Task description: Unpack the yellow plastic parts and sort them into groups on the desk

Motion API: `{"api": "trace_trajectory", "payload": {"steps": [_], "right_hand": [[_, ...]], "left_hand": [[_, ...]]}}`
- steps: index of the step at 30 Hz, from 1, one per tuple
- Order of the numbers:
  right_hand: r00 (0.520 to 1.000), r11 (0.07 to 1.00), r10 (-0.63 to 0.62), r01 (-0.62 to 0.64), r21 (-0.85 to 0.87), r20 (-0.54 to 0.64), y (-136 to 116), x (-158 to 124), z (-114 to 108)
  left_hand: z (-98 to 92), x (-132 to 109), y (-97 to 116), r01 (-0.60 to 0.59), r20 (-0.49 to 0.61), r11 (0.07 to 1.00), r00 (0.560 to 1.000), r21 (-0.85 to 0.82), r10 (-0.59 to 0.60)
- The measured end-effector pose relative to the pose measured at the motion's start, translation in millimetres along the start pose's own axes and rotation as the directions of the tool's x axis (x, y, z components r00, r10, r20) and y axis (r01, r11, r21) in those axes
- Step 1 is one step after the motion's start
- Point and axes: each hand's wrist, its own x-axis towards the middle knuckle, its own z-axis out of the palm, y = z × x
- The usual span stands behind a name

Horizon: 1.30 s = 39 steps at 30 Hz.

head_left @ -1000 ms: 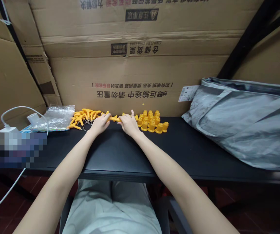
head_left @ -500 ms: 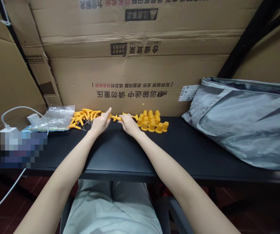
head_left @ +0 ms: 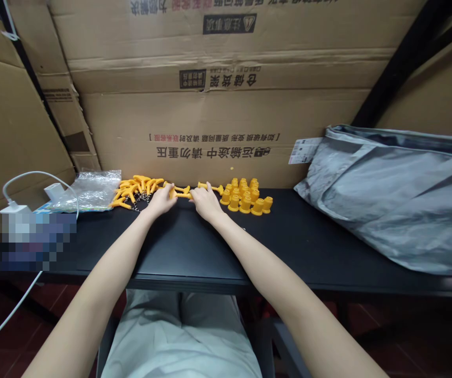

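Both hands are together over the middle of the black table (head_left: 194,247), near its back edge. My left hand (head_left: 160,200) is closed on the left end of a yellow T-shaped piece (head_left: 182,195), and my right hand (head_left: 207,203) grips its right end. Fingers cover most of the piece. Just behind it lies another yellow part (head_left: 182,189). A yellow rod-like piece (head_left: 214,188) rests behind my right hand. Left of my left hand is a pile of yellow handles (head_left: 141,184) with dark metal spirals (head_left: 141,200), like corkscrews. Several yellow flanged sleeves (head_left: 245,203) stand right of my right hand.
A clear plastic bag (head_left: 92,189) lies at the left, beside a white charger (head_left: 12,210) with a cable. A grey bag (head_left: 391,199) fills the right side. Cardboard (head_left: 218,115) walls the back, and a black post (head_left: 383,79) slants at the right.
My left hand's raised fingers have come down and closed on the yellow piece. My right hand has shifted slightly left. The piles look the same.
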Motion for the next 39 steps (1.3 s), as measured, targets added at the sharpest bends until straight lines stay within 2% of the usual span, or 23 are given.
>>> {"api": "trace_trajectory", "payload": {"steps": [5,10,16,19,22,25,29,32,36,39], "right_hand": [[1.0,0.999,-0.012,0.012,-0.051,0.002,-3,-1,-1],[1.0,0.997,0.0,0.0,-0.072,0.013,-8,-1,-1],[0.999,0.996,-0.018,0.022,-0.081,0.051,-15,0,0],[0.999,0.997,-0.036,0.038,-0.065,0.034,-13,0,-1],[1.0,0.999,0.005,-0.005,-0.039,0.021,-9,-2,-3],[0.998,0.999,0.049,-0.049,0.005,0.04,-6,-4,-3],[0.994,0.997,0.03,-0.038,0.074,0.101,-3,-4,-3],[0.989,0.993,0.034,-0.049,0.103,0.145,0,-4,-3],[0.986,0.989,0.052,-0.074,0.131,0.159,2,-3,-5],[0.988,0.99,0.064,-0.08,0.116,0.142,1,-2,-7]], "left_hand": [[-3.9,-3,4,0.107,0.069,0.987,0.993,-0.123,-0.099],[-10.9,-6,9,0.232,0.181,0.946,0.964,-0.226,-0.194],[-18.7,-8,7,0.331,0.279,0.913,0.924,-0.237,-0.262],[-17.1,-7,5,0.281,0.206,0.934,0.949,-0.219,-0.238],[-11.2,-6,5,0.103,0.025,0.988,0.995,-0.118,-0.101],[-5.0,-6,8,-0.023,-0.08,0.999,0.997,0.029,0.026],[-0.4,-9,12,-0.072,-0.105,0.979,0.99,0.19,0.093],[1.3,-10,13,-0.091,-0.087,0.965,0.99,0.247,0.115],[2.2,-9,12,-0.1,-0.061,0.961,0.991,0.256,0.12],[1.4,-7,13,-0.08,-0.057,0.976,0.994,0.204,0.093]]}}
